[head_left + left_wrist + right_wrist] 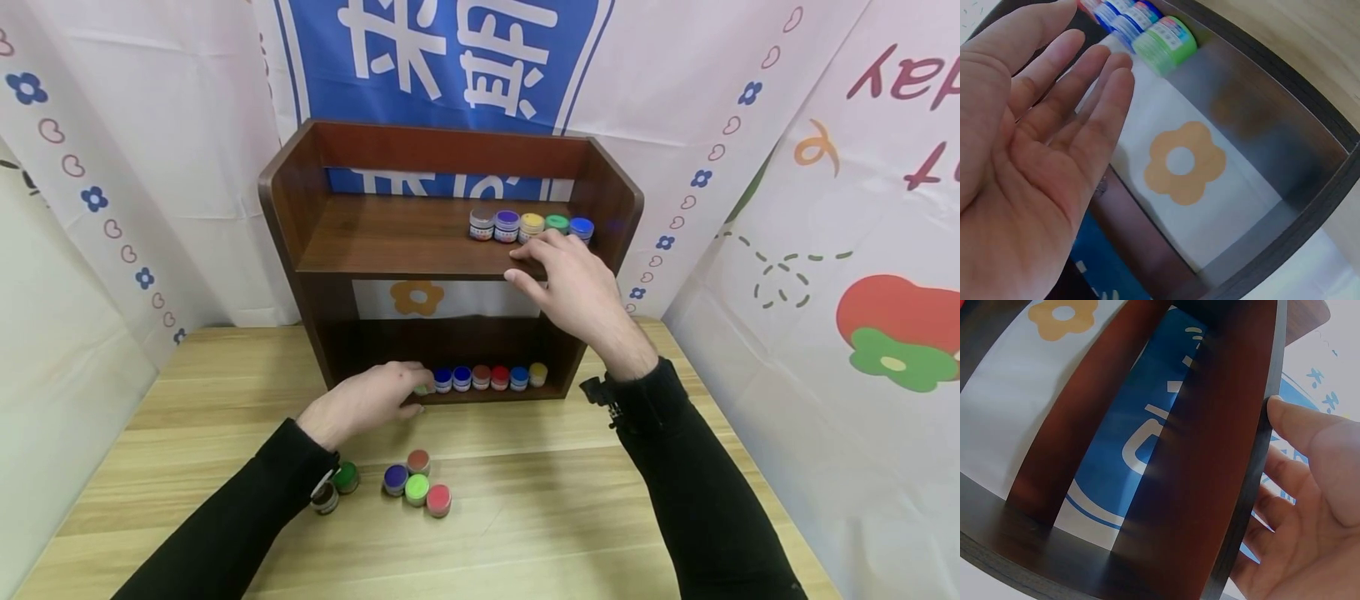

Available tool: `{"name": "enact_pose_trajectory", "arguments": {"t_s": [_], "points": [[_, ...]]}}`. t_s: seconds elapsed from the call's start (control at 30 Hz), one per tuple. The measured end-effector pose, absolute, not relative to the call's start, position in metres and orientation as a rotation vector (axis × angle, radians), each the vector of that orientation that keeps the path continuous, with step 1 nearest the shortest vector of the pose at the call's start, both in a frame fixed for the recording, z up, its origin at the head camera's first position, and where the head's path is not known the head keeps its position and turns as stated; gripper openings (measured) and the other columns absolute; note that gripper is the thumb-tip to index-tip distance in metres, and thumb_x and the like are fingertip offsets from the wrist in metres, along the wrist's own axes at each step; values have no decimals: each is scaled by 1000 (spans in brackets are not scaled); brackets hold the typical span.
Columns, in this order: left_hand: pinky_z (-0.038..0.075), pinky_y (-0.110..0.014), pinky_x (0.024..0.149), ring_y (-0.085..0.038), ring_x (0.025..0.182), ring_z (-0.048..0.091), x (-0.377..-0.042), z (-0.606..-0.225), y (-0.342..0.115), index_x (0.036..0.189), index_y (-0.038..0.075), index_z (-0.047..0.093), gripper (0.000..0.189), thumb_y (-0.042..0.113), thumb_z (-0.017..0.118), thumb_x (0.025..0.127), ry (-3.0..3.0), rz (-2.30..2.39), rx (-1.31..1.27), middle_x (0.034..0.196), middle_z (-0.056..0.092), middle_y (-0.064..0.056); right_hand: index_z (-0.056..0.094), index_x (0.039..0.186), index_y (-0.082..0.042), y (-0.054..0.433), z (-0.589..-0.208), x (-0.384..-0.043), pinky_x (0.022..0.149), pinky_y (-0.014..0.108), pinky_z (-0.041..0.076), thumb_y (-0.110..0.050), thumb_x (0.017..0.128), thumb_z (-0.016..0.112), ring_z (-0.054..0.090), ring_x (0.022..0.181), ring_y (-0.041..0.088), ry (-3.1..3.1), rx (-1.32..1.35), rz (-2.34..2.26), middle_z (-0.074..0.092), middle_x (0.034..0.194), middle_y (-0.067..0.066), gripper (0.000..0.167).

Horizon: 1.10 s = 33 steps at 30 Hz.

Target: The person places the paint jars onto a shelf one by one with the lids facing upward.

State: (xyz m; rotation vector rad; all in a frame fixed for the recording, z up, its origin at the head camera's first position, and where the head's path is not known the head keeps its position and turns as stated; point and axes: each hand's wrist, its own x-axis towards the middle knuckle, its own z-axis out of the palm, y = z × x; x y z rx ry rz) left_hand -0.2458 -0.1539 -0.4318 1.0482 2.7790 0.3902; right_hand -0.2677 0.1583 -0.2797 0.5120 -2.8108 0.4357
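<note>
My left hand [371, 402] is at the lower shelf, fingers extended beside the left end of a row of small paint jars. A light-green jar [1166, 45] at that end sits just beyond the fingertips in the left wrist view; in the head view the fingers partly hide it. Blue jars [452, 379], a red jar [499, 378] and others continue the row. My right hand [576, 287] reaches to the upper shelf's front edge, loosely bent. Its fingers partly cover a row including a purple-lidded jar [507, 226] and a yellow-lidded jar [532, 227]. Nothing is gripped.
A brown wooden two-tier rack [397, 237] stands on the wooden table [525, 517] against a printed cloth [180, 167]. Loose jars lie in front, among them a pink-lidded jar [438, 500], a dark-green jar [346, 477] beside the left sleeve, and a purple jar [395, 479].
</note>
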Motion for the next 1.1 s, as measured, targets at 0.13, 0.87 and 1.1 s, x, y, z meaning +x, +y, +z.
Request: {"name": "enact_pose_trajectory", "arguments": {"t_s": [0.13, 0.87, 1.1], "points": [[72, -41, 103, -25, 117, 80, -235, -427, -153, 136, 10, 82, 25, 14, 83, 111, 2737, 402, 1050, 135, 84, -11, 76, 154, -20, 158, -280, -268, 124, 58, 60, -51, 118, 70, 62, 153, 34, -2811, 512, 433, 69, 164, 9, 48], [71, -40, 104, -14, 114, 80, -213, -431, -147, 130, 16, 85, 24, 21, 89, 107, 2416, 444, 1083, 127, 85, 1, 77, 153, -19, 158, -280, -267, 124, 57, 60, -50, 118, 70, 61, 151, 34, -2814, 505, 430, 69, 164, 10, 48], [68, -29, 93, -9, 98, 71, -212, -436, -147, 124, 16, 86, 17, 14, 88, 107, 2387, 458, 1131, 113, 82, 6, 77, 153, -19, 157, -280, -267, 123, 56, 61, -49, 118, 71, 62, 148, 35, -2810, 504, 437, 69, 163, 10, 47]]}}
